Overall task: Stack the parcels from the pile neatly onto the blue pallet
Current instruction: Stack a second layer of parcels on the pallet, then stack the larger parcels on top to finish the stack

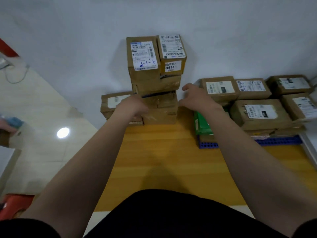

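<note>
A tall pile of brown cardboard parcels stands against the white wall on a yellow-brown floor mat. Two labelled boxes top it side by side. My left hand reaches to the pile's lower left side, fingers curled near a low parcel; whether it touches is unclear. My right hand hovers open just right of the pile, fingers spread. To the right, the blue pallet carries several labelled brown parcels and a green box at its left edge.
A low labelled parcel sits left of the pile. Glossy tiled floor lies to the left with a light reflection. A red object lies at bottom left. A white edge borders the pallet on the right.
</note>
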